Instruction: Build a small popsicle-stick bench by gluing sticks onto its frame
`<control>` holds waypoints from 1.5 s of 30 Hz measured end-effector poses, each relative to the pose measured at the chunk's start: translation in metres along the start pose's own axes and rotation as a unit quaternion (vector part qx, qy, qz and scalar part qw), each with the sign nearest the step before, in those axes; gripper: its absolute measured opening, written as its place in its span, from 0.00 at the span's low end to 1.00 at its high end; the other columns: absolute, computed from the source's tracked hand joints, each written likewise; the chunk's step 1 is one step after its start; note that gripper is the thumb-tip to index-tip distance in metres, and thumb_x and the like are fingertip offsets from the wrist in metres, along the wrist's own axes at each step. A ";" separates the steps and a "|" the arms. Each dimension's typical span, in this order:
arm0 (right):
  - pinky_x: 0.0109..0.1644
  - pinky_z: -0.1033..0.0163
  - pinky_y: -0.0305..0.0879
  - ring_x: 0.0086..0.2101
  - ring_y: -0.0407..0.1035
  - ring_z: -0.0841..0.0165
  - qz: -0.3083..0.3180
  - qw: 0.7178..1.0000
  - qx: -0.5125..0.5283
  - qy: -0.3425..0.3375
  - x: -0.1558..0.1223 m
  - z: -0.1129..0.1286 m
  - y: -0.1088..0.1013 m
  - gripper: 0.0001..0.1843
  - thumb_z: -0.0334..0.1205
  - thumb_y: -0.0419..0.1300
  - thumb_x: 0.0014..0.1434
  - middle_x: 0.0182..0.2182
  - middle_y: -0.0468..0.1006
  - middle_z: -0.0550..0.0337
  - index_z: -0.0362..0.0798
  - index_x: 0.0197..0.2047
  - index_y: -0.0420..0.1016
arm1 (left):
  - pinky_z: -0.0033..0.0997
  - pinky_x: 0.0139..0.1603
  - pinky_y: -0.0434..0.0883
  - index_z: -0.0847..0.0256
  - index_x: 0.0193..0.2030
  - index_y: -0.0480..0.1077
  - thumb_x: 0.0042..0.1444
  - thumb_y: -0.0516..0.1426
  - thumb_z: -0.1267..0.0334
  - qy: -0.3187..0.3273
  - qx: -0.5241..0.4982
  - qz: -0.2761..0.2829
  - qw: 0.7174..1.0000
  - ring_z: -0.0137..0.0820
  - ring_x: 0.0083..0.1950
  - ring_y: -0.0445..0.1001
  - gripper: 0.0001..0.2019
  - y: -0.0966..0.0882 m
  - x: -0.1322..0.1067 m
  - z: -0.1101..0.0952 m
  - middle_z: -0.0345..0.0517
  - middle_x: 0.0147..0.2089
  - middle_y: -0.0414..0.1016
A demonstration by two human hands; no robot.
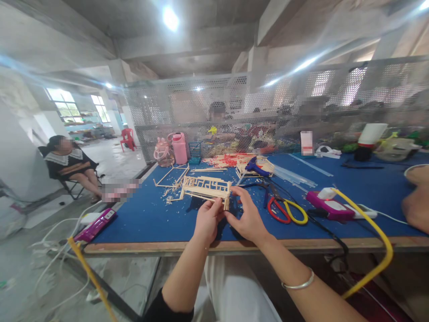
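Observation:
A small frame built of pale wooden sticks (206,186) is held up just above the blue table top (150,219), near its front edge. My left hand (208,220) is closed, with its fingertips pinching the lower right corner of the stick frame. My right hand (247,217) is closed too, thumb and fingers gripping the frame's right end post. A silver bangle (299,283) sits on my right wrist.
Red and yellow scissors (288,210), a blue glue gun (255,167), more stick pieces (172,175), a pink device (330,206) with a yellow cable and a pink bottle (180,148) lie on the table. A person sits at far left (69,163). Another person's arm (415,203) shows at right. Mesh screen behind.

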State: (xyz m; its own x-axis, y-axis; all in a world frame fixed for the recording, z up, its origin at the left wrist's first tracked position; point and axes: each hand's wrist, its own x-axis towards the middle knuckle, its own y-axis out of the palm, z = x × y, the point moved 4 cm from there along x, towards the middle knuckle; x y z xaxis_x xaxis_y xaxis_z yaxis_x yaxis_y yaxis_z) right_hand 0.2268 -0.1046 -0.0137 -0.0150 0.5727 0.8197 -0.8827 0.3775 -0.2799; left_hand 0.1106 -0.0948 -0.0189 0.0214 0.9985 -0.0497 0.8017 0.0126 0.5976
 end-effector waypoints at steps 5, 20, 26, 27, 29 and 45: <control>0.52 0.52 0.64 0.50 0.66 0.60 0.076 0.988 0.003 0.134 0.030 -0.036 -0.004 0.34 0.24 0.51 0.38 0.51 0.68 0.49 0.48 0.52 0.61 | 0.19 0.24 0.67 0.65 0.25 0.69 0.23 0.71 0.54 -0.001 0.009 -0.007 1.000 0.20 0.22 0.70 0.23 -0.002 0.000 0.002 0.38 0.21 0.73; 0.49 0.54 0.64 0.43 0.65 0.61 0.103 0.993 -0.037 -0.038 0.052 -0.043 0.011 0.11 0.38 0.61 0.46 0.39 0.71 0.52 0.48 0.34 0.66 | 0.20 0.22 0.68 0.63 0.32 0.68 0.40 0.66 0.57 0.038 0.034 -0.053 0.997 0.21 0.20 0.69 0.17 -0.012 0.004 -0.016 0.37 0.22 0.72; 0.38 0.61 0.66 0.36 0.67 0.64 0.027 0.997 -0.067 -0.017 0.047 -0.037 0.006 0.12 0.47 0.62 0.50 0.34 0.71 0.55 0.50 0.27 0.64 | 0.23 0.34 0.70 0.59 0.45 0.66 0.38 0.66 0.59 0.172 0.057 -0.010 0.983 0.26 0.33 0.74 0.25 -0.003 -0.002 -0.032 0.39 0.32 0.75; 0.36 0.62 0.65 0.34 0.67 0.66 0.026 0.997 -0.074 -0.012 0.046 -0.035 0.007 0.13 0.47 0.62 0.50 0.34 0.71 0.56 0.50 0.27 0.64 | 0.23 0.36 0.69 0.58 0.45 0.66 0.35 0.67 0.62 0.194 0.075 -0.009 0.978 0.26 0.35 0.74 0.27 0.000 -0.003 -0.033 0.38 0.32 0.74; 0.32 0.64 0.63 0.31 0.67 0.68 0.039 0.995 -0.092 -0.002 0.044 -0.032 0.011 0.12 0.47 0.62 0.50 0.32 0.71 0.57 0.50 0.27 0.65 | 0.23 0.38 0.69 0.58 0.45 0.66 0.32 0.68 0.66 0.232 0.105 -0.021 0.967 0.26 0.36 0.74 0.29 0.002 -0.003 -0.035 0.37 0.33 0.72; 0.23 0.68 0.53 0.18 0.58 0.74 0.145 0.989 -0.021 0.004 0.039 -0.015 0.012 0.18 0.50 0.53 0.56 0.15 0.66 0.65 0.47 0.22 0.67 | 0.25 0.35 0.69 0.62 0.32 0.71 0.33 0.68 0.63 0.205 0.172 0.001 0.963 0.26 0.29 0.73 0.17 -0.017 0.006 -0.047 0.40 0.28 0.77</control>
State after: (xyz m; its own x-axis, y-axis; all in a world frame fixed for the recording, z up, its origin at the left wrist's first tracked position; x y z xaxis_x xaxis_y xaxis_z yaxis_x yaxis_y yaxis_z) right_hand 0.2229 -0.0665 0.0077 -0.2615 0.6673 0.6973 -0.8208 0.2263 -0.5244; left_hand 0.0684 -0.0866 0.0084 -0.1590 0.9361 0.3137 0.9541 0.0640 0.2927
